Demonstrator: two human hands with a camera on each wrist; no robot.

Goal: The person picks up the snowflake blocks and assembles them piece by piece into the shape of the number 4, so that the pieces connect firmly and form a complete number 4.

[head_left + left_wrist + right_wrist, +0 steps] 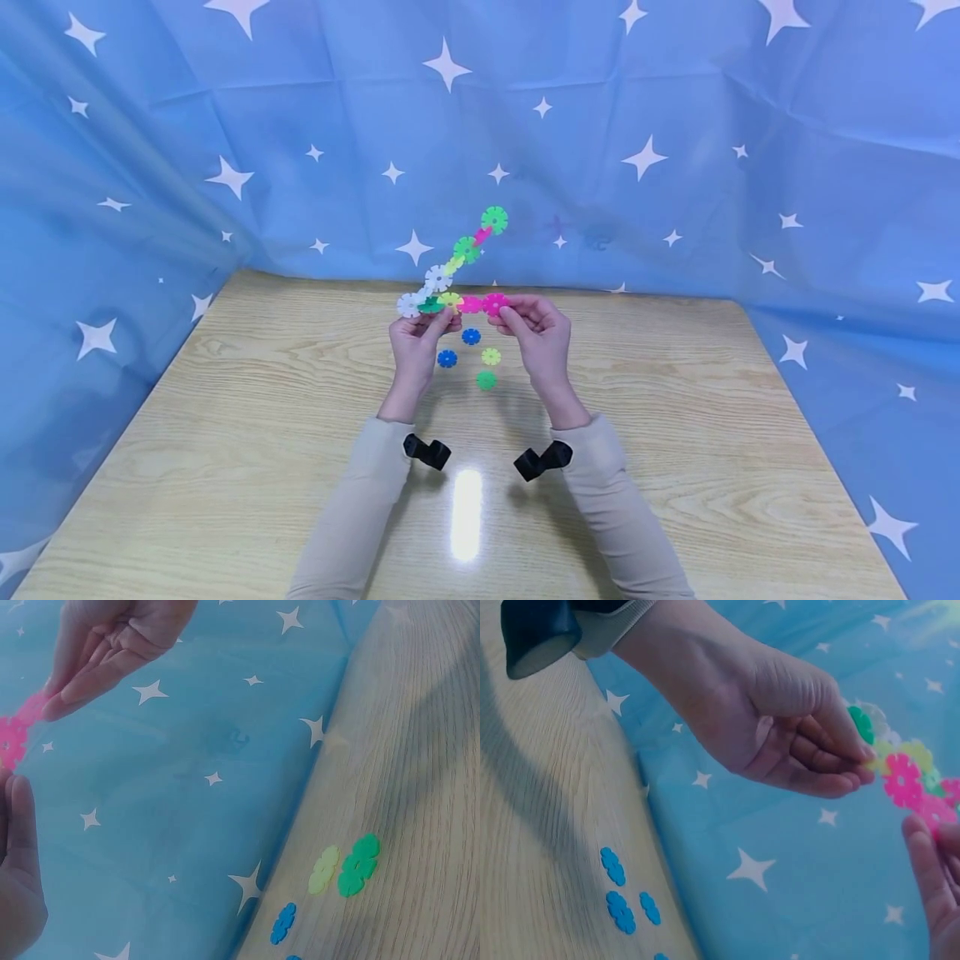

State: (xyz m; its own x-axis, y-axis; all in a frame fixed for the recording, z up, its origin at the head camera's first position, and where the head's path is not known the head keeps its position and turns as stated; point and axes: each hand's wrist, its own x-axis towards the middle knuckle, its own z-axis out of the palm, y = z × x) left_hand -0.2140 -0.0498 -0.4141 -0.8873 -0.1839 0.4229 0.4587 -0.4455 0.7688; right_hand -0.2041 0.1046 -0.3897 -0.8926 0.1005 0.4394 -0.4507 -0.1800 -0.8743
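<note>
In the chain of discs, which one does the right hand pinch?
The right hand pinches the pink end disc; the other pink discs sit between neighbouring discs, and the opposite end disc is green.

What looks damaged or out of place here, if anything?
Faint marks on the starry backdrop, right of the top of the disc chain, look odd because they don't match the white stars. Otherwise nothing stands out; the disc chain looks joined.

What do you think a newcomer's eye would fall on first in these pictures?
Probably the V-shaped chain of notched discs, pinched by the left hand and the right hand above the wooden table. Next, the blue star-patterned cloth hanging behind it, then the loose blue, yellow and green discs on the table.
</note>
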